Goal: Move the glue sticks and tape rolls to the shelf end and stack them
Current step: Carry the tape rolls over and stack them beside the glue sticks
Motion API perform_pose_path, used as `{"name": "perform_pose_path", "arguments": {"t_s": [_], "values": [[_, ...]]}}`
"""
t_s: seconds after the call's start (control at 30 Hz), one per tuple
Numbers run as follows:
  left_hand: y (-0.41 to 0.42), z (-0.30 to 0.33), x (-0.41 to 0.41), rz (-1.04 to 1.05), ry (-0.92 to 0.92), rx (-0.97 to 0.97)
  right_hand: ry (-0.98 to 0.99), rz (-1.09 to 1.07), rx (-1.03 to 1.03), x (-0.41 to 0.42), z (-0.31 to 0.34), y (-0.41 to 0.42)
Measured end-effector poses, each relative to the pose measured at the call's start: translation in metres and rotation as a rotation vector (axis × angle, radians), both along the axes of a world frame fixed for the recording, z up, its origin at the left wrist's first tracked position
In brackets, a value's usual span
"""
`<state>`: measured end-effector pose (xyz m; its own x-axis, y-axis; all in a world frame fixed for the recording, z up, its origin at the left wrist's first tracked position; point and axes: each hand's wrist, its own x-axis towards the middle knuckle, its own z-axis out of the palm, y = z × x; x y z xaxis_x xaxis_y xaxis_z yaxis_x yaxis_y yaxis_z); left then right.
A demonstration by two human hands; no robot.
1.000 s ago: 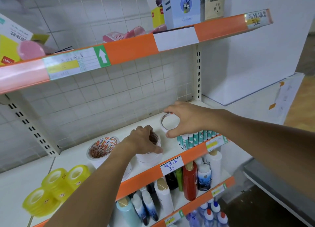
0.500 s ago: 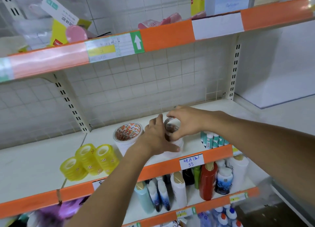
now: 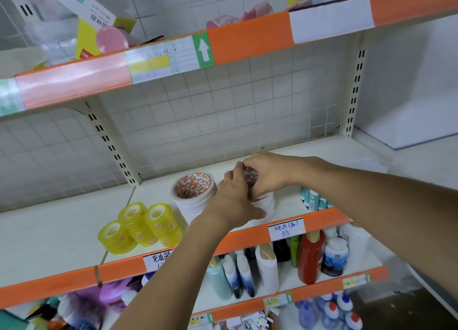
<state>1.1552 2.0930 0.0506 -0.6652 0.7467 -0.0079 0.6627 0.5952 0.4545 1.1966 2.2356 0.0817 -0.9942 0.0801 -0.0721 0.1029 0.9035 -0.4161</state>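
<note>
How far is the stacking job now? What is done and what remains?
Done: one stack of white tape rolls stands on the shelf, and glue sticks stand at its front edge. In hand: the left hand and right hand are setting a roll on a second white stack. Left: the yellow tape rolls lie on their sides further left, apparently not yet moved.

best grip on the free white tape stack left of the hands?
Wrap the white stack around its round side wall low down, coming from the front shelf edge. It stands upright with the core hole facing up; the yellow rolls crowd its left and the left hand its right, so the front is freest.
</note>
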Motion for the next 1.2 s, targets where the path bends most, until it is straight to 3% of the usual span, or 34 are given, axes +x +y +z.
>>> {"name": "perform_pose_path", "arguments": {"t_s": [0.57, 0.87, 1.2], "values": [[-0.005, -0.010, 0.005, 0.005, -0.045, 0.029, -0.001, -0.028, 0.015, 0.007, -0.003, -0.009], [-0.003, -0.023, 0.012, 0.053, -0.083, 0.084, -0.180, -0.211, 0.039, 0.016, -0.006, -0.005], [0.002, -0.042, 0.012, 0.177, -0.167, 0.136, -0.199, -0.314, -0.082, 0.026, -0.016, -0.009]]}}
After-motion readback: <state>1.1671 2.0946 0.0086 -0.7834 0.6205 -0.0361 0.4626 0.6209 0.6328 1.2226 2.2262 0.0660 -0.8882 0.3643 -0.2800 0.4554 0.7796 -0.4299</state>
